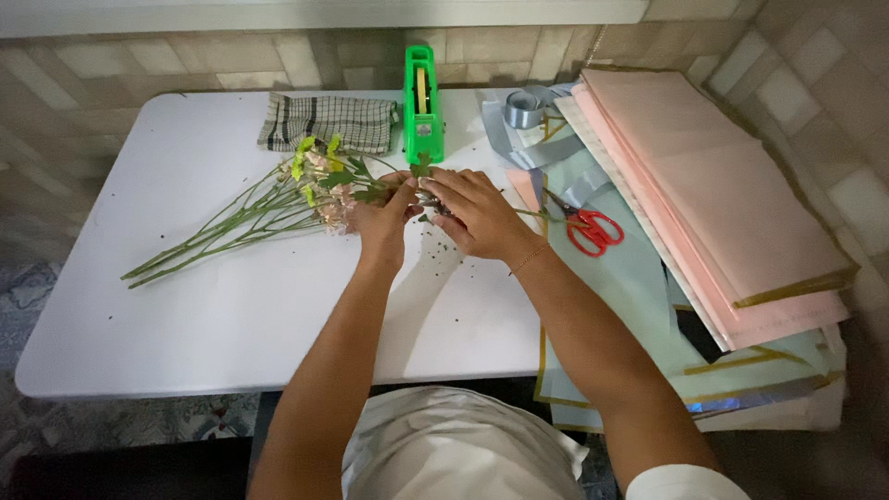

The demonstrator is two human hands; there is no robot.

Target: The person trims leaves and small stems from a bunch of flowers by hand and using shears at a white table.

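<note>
White table (pixel 213 306), lit from above, scattered with dark crumbs of plant matter. A bunch of flowers (pixel 310 190) lies across its middle, stems trailing toward the near left, yellow-green and pale pink heads pointing right. The left hand (pixel 380 218) is closed around the bunch just at the heads, fingers wrapped on the stems. The right hand (pixel 472 211) meets it from the other side, fingertips pinched together on a small sprig or leaf at the heads; what exactly sits between the fingers cannot be told. Judged from this, the step in hand is stripping or tidying the bunch at the flower end, with the debris on the table fitting that reading. The next move seems to call for a firm hold by the left hand while the right pulls small pieces free without snapping a head. Just beyond the hands stands a green tape dispenser (pixel 421 111), with a checked cloth (pixel 324 120) to its left. Red scissors (pixel 593 230) lie near the right wrist on pale blue sheets (pixel 620 278); a pink paper stack (pixel 722 204) and a ribbon roll (pixel 523 108) sit further right.
</note>
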